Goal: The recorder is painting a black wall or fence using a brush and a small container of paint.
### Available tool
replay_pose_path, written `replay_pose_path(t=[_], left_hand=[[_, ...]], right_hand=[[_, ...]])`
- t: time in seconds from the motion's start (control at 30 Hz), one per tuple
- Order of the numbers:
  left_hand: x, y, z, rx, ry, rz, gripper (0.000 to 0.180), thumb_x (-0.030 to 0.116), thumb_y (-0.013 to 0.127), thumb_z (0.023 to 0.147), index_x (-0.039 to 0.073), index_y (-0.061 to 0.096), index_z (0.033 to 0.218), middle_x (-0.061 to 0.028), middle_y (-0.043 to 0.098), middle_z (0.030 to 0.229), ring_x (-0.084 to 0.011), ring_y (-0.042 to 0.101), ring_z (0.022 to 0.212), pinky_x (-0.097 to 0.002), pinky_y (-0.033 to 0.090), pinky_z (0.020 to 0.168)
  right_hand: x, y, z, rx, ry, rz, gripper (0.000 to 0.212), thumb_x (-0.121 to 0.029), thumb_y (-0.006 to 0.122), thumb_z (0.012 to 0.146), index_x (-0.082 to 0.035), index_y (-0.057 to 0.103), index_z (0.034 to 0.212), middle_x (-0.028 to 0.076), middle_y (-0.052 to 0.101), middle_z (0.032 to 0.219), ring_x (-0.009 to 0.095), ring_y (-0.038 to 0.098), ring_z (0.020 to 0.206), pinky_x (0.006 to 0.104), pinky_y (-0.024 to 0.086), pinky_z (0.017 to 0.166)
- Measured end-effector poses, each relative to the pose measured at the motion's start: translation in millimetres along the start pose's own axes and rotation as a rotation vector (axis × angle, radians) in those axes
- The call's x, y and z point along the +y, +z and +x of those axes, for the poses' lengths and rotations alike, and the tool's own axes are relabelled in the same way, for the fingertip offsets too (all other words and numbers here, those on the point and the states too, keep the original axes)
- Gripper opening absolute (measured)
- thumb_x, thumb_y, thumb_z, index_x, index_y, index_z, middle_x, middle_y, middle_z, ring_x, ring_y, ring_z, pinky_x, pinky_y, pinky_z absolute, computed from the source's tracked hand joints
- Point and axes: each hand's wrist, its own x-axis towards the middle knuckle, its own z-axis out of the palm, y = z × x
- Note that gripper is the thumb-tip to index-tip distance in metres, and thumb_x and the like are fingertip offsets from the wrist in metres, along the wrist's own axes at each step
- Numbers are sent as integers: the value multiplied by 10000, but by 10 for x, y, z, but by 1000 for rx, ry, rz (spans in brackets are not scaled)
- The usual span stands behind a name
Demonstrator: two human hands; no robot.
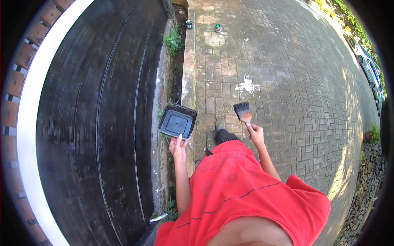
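Note:
My left hand (178,148) grips the near edge of a square black plastic tub (177,120), thumb over the rim and fingers beneath. Dark residue coats the tub's inner walls, and its bottom looks bluish grey. Over the paving to the right, my right hand (255,133) is closed around the handle of a wide paintbrush (243,111). Its bristles are black and point up and away from me, apart from any surface. Left of the tub stands a wall (102,102) covered in streaky black, with long grooves running along it.
A narrow gutter with weeds (172,41) runs between the wall and a concrete curb (188,69). Two small cans, one on the curb (189,24) and one on the bricks (218,28), stand farther off. White paint (248,85) is splashed on the paving. Parked cars (369,67) line the far right.

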Motion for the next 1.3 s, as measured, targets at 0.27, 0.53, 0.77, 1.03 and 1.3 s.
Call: replay_pose_path(t=[0.27,0.53,0.77,1.03,1.3], left_hand=[[-130,375,615,132,9,-63,334,60,627,779,103,490,1081,-39,589,987,-163,600,870,-306,495,735],[-40,1604,1640,-167,121,3,475,26,649,747,57,437,1171,-32,541,1092,-133,554,929,-249,457,697],[-12,2471,2462,-373,176,64,470,-13,653,719,39,466,1147,-55,556,1067,-130,582,895,-253,508,706],[-277,2948,3810,-506,-18,64,459,25,612,760,27,429,1182,-80,551,1096,-201,577,960,-355,492,814],[-609,3657,5035,-346,-95,163,384,18,599,775,58,458,1129,-50,571,1023,-161,596,877,-267,503,663]], right_hand=[[-145,-292,995,18,12,14,357,-372,611,797,-18,657,783,12,559,553,63,456,383,255,385,365],[-1285,-329,2203,67,-565,-200,430,-276,717,708,35,616,988,193,647,861,145,629,710,269,481,659],[-1679,-420,2932,158,-714,-123,328,-156,733,702,30,632,953,149,660,805,106,608,698,249,474,650],[-1316,-607,3524,272,-312,60,318,-185,706,747,46,633,954,30,638,746,50,522,665,212,436,611],[-1379,-664,4151,512,-90,142,272,-187,670,782,34,645,939,-8,602,692,32,502,615,190,402,555]])
